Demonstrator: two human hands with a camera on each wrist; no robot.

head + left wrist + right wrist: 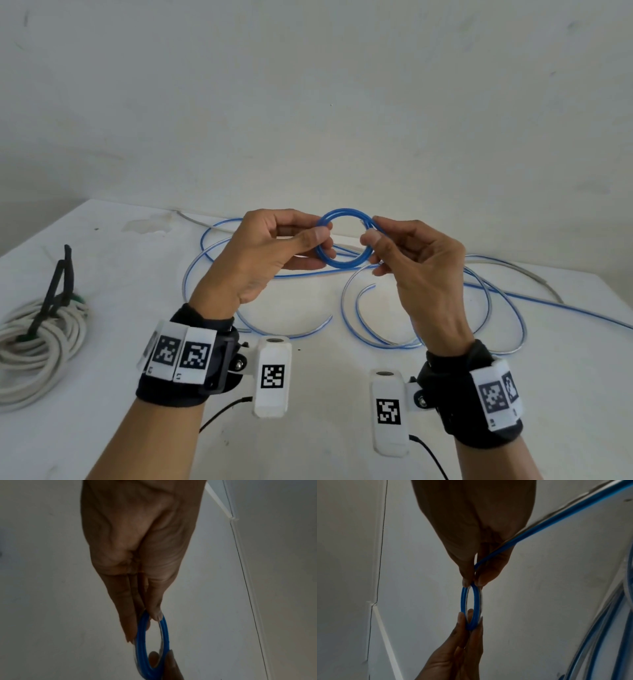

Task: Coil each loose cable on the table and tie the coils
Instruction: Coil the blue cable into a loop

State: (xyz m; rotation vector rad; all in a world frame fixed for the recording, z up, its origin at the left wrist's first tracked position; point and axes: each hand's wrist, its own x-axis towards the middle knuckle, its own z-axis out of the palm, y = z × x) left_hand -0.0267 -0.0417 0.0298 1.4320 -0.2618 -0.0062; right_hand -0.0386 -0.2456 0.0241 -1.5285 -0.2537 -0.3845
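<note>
Small blue cable coil (344,241) hung in air above counter (342,428), between my hands, ring standing upright. My left hand (267,255) pinched coil's left rim, thumb against fingers (155,609). My right hand (421,270) pinched right rim, where feeding strand left ring (fed toward right). Loose blue cable (428,308) sprawled on counter below, nearer right hand. White cable coil (41,342), already tied, lay far left, well apart. Nothing blocked next wrap, I judged.

Blue cable (346,240), white coil (37,346), black tie (56,291).
</note>
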